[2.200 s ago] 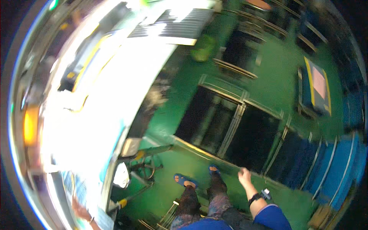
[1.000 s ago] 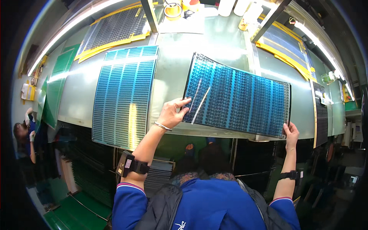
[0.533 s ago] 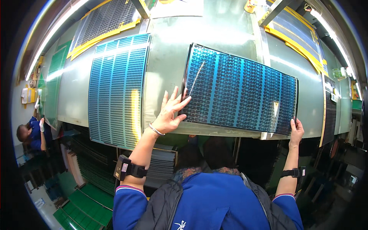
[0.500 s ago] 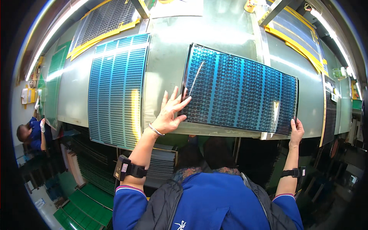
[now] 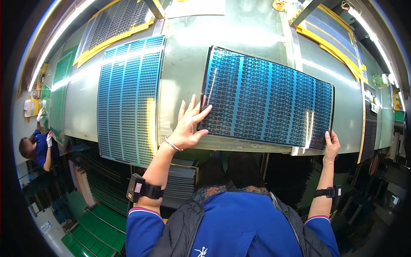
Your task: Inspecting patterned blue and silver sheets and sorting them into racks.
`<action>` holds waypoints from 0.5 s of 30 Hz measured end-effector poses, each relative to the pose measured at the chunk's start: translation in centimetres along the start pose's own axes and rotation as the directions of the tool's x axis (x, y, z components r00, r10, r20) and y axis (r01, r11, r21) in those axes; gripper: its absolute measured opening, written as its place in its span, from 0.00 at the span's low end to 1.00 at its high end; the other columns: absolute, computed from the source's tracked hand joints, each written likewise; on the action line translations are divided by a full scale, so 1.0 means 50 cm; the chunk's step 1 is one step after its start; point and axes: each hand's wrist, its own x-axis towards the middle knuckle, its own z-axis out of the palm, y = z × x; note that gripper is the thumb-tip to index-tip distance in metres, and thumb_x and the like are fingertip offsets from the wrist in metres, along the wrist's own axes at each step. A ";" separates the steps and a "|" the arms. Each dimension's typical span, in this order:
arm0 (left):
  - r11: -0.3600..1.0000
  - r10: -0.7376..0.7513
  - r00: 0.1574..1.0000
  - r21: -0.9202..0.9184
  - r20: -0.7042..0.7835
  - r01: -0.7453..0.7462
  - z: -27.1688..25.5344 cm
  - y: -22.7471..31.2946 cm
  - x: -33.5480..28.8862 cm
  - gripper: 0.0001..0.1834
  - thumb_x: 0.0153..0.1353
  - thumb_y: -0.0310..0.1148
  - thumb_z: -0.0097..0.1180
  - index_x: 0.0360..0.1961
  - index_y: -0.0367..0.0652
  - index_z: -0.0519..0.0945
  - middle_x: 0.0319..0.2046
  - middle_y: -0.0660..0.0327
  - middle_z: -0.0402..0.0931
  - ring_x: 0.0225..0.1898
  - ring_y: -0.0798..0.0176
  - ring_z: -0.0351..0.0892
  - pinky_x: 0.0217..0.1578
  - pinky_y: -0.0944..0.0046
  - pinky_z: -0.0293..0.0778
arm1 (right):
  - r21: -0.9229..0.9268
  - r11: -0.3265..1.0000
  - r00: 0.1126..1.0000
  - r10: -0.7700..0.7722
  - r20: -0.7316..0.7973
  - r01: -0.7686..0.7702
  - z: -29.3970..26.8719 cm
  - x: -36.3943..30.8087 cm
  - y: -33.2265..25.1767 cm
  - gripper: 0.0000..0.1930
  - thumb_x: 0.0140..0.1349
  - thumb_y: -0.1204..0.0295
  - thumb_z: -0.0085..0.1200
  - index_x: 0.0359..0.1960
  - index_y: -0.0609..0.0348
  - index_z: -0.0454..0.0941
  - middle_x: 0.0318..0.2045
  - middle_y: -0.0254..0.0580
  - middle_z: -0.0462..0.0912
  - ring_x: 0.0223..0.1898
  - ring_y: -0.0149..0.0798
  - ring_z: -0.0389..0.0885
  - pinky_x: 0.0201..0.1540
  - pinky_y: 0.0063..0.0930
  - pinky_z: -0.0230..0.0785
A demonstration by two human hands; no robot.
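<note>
A glossy dark sheet (image 5: 265, 100) printed with blue bands and rows of small repeated shapes lies slightly tilted over the pale worktop. My right hand (image 5: 331, 146) pinches its near right corner between thumb and fingers. Along the sheet's left edge rests my left hand (image 5: 189, 126), fingers spread and straight, index finger and thumb reaching over the border. To the left, a second blue patterned sheet (image 5: 128, 100) with finer rows lies on the worktop, its near end jutting past the front edge. Neither hand touches that one.
Yellow-edged panels (image 5: 115, 25) stand at the back left, with another yellow-edged panel (image 5: 332, 38) at the back right. Metal posts (image 5: 306, 15) rise from the worktop (image 5: 184, 60). Stacked dark sheets (image 5: 180, 182) sit underneath. At far left, a gloved co-worker (image 5: 38, 147) works.
The held sheet and my left hand have shifted very slightly, the sheet's left end a little up and left. Both hands keep their places on it. The co-worker's hands have moved.
</note>
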 end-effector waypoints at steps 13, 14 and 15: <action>0.995 0.001 0.999 0.104 0.036 -0.004 -0.005 0.023 0.027 0.42 0.45 0.32 0.63 0.65 0.51 0.61 0.68 0.53 0.45 0.71 0.48 0.32 0.66 0.46 0.26 | 0.143 0.977 0.955 0.112 0.275 -0.156 -0.079 0.026 -0.055 0.21 0.56 0.74 0.56 0.52 0.63 0.69 0.45 0.40 0.77 0.45 0.32 0.74 0.51 0.24 0.64; 0.986 -0.018 0.999 0.169 0.034 0.012 -0.013 0.030 0.025 0.43 0.43 0.31 0.63 0.65 0.50 0.61 0.69 0.53 0.45 0.71 0.48 0.32 0.66 0.46 0.26 | 0.231 0.952 0.901 0.089 0.425 -0.203 -0.057 0.030 -0.101 0.26 0.55 0.72 0.56 0.56 0.63 0.64 0.48 0.44 0.76 0.48 0.35 0.74 0.53 0.28 0.63; 0.985 -0.037 0.999 0.171 0.027 0.032 -0.009 0.028 0.024 0.44 0.42 0.30 0.64 0.64 0.50 0.62 0.68 0.54 0.46 0.71 0.48 0.33 0.66 0.45 0.27 | 0.289 0.921 0.880 0.104 0.463 -0.261 -0.042 0.043 -0.127 0.30 0.56 0.71 0.55 0.60 0.61 0.58 0.50 0.46 0.74 0.49 0.36 0.73 0.53 0.29 0.63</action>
